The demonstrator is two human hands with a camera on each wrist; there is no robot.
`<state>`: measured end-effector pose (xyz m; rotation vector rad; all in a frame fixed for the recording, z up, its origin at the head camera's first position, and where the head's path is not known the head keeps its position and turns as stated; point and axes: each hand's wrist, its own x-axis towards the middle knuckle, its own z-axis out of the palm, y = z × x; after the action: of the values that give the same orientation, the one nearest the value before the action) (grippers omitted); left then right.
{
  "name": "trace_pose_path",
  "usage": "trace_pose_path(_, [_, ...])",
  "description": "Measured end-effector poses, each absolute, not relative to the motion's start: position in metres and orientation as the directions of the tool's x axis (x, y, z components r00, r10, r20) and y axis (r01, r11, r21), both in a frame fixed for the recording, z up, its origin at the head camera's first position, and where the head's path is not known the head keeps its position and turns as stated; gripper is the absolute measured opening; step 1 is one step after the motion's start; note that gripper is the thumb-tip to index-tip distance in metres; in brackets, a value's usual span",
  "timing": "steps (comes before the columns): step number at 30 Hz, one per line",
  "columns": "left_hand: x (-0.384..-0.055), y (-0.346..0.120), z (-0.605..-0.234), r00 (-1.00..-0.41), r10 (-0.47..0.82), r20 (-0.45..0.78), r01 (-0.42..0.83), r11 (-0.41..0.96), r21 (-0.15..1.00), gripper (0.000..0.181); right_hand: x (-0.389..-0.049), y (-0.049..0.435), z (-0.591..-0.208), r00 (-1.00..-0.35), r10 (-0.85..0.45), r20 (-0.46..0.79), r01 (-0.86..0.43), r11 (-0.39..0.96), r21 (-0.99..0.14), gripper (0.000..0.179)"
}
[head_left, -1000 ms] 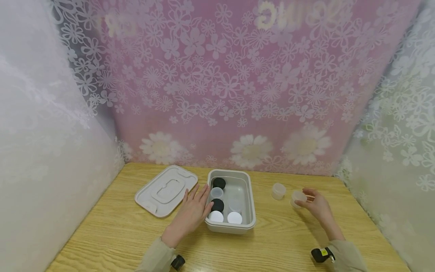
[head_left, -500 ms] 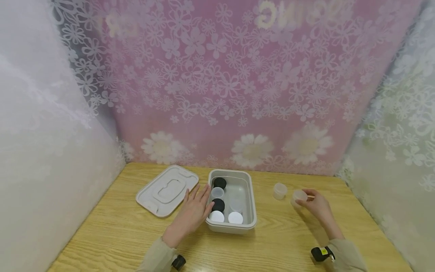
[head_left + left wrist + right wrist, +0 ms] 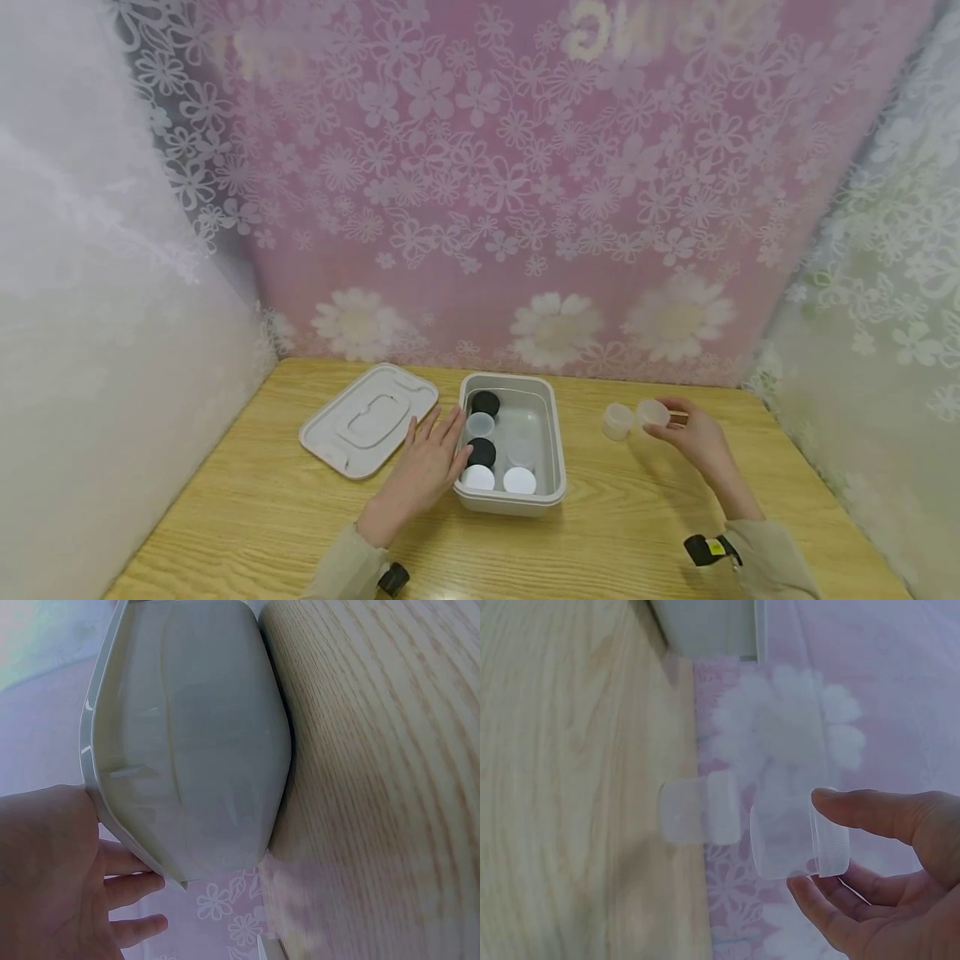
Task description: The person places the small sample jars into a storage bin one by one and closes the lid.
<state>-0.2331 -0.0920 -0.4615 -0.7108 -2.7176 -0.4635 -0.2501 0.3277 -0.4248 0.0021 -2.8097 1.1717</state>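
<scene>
My right fingers (image 3: 821, 906) pinch a translucent jar (image 3: 784, 836), holding it higher off the bench (image 3: 577, 787) than half a second ago. The fingers below it are partly hidden; the jar sits between them and my thumb, just beside a second jar (image 3: 697, 810). My left fingers (image 3: 448, 427) lie extended, unmoved, along the tub (image 3: 510, 506), where one pale lid (image 3: 521, 452) is hard to make out.

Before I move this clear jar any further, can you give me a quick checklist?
1. Grip on the held jar: ok, the right hand pinches it between thumb and fingers.
2. Held jar off the table: ok, raised.
3. Box steadied: ok, left hand touches its rim.
4. Box lid off: ok, lying beside it.
5. Room inside: ok, bare floor at far right.
6. Jar's cap tight: cannot tell.
</scene>
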Motion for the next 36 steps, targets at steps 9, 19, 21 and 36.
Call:
trace_pose_path(9, [-0.236, -0.092, -0.462, -0.841, 0.416, 0.347, 0.506, 0.830, 0.233, 0.057, -0.257, 0.301, -0.408, -0.993, -0.054, 0.104, -0.114, 0.648, -0.753, 0.067])
trace_pose_path(19, [-0.238, -0.089, -0.462, -0.846, 0.409, 0.342, 0.500, 0.833, 0.239, 0.056, -0.271, 0.271, -0.396, -0.979, -0.187, 0.083, -0.177, 0.579, -0.796, 0.068])
trace_pose_path(21, [-0.238, -0.089, -0.462, -0.846, 0.408, 0.343, 0.498, 0.834, 0.236, 0.056, -0.274, 0.265, -0.395, -0.975, -0.207, 0.074, -0.181, 0.563, -0.806, 0.069])
trace_pose_path(36, [-0.243, -0.085, -0.463, -0.842, 0.399, 0.362, 0.494, 0.841, 0.221, 0.056, -0.308, 0.220, -0.396, -0.925, -0.368, 0.099, -0.277, 0.472, -0.837, 0.058])
